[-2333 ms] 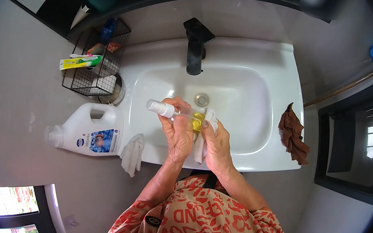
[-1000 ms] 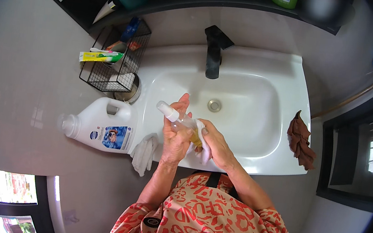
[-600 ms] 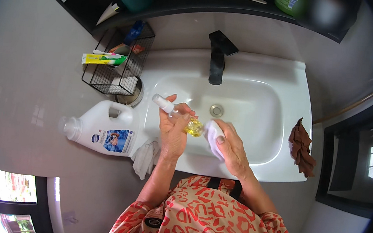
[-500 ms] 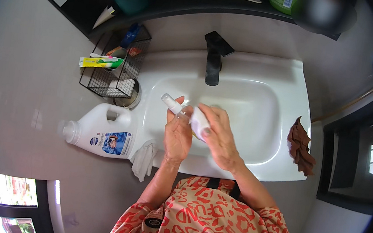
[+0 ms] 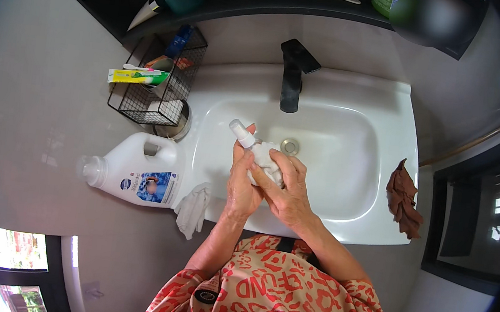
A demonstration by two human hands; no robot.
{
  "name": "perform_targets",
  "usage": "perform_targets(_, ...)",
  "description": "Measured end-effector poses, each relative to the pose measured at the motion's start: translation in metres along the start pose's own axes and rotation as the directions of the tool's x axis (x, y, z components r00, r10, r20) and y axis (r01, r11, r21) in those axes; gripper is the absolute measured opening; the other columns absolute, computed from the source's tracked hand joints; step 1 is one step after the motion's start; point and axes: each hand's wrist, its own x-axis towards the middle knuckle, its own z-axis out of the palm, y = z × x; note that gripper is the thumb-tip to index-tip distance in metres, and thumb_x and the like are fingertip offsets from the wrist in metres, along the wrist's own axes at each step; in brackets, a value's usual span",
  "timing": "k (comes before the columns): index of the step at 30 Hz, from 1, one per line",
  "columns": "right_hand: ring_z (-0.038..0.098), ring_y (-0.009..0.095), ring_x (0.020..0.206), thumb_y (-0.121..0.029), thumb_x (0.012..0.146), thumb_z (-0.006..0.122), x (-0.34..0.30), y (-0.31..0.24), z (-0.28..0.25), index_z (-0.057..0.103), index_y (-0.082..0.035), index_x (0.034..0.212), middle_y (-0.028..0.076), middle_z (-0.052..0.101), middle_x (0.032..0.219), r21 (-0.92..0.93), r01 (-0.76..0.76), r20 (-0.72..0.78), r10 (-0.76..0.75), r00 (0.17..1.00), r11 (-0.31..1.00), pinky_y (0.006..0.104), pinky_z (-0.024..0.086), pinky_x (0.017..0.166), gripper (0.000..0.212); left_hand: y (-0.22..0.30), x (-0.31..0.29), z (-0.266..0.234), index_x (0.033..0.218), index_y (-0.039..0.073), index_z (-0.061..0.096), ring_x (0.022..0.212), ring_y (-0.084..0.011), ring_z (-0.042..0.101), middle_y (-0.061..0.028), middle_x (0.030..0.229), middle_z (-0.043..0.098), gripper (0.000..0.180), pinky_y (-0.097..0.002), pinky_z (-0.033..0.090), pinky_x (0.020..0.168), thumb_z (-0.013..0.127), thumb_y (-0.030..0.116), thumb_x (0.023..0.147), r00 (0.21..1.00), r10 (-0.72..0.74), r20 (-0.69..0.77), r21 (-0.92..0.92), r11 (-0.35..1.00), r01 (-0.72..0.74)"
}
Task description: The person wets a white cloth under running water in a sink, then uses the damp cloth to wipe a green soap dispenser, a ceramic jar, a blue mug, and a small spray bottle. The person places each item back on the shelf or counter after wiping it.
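Over the near part of the white sink (image 5: 344,197), my left hand (image 5: 243,187) grips a small clear spray bottle (image 5: 242,133) with a white cap, tilted toward the upper left. A bunched white cloth (image 5: 268,162) covers most of the bottle's body. My right hand (image 5: 290,199) is closed over that cloth, its fingers pressing it against the bottle. Both hands touch around the bottle, and its lower end is hidden by cloth and fingers.
A black faucet (image 5: 291,77) stands behind the sink. To the left are a large white jug (image 5: 119,169), a grey-white cloth (image 5: 193,211) and a wire basket (image 5: 167,94) of toiletries. A brown cloth (image 5: 403,198) hangs over the right rim. A dark shelf (image 5: 315,12) runs above.
My right hand has brought the white cloth lower and wrapped it round the bottle's body. The bottle has shifted slightly right in the view, and more of the drain shows.
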Motion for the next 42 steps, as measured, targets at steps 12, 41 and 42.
perform_targets(12,0.05,0.028,0.103,0.006,0.067,0.07,-0.032,0.016,-0.028,0.062,-0.011,0.11,0.012,0.045,0.116,0.348,-0.336,0.256,0.256,0.932,0.875,0.0342,0.05,0.077,0.047,-0.001,-0.001,-0.023,0.139,0.015,0.025,0.103,-0.0168,0.042,-0.0055,0.107,0.047,0.052,-0.0388,0.034,0.091,0.042,0.015,0.089,0.993,0.077,0.089,-0.16,0.985,-0.062)
perform_targets(41,0.054,0.031,0.09,-0.003,0.072,0.067,0.032,-0.014,-0.016,0.062,-0.011,0.107,0.016,0.048,0.112,0.176,-0.005,-0.009,0.007,1.0,0.984,0.0353,0.048,0.074,0.035,-0.016,-0.015,-0.027,0.141,0.006,0.015,0.115,-0.0191,0.043,-0.0086,0.127,0.04,0.078,-0.0338,0.04,0.096,0.066,0.013,0.083,0.929,0.261,0.263,0.364,0.864,-0.346)
perform_targets(42,0.055,0.027,0.089,-0.003,0.075,0.064,0.025,-0.009,-0.013,0.06,-0.008,0.108,0.015,0.049,0.111,0.262,-0.045,-0.045,0.058,0.997,0.964,0.0331,0.048,0.072,0.034,-0.017,-0.015,-0.027,0.141,0.006,0.015,0.116,-0.0191,0.042,-0.0086,0.127,0.039,0.078,-0.0343,0.039,0.097,0.066,0.013,0.083,0.937,0.234,0.26,0.326,0.892,-0.313)
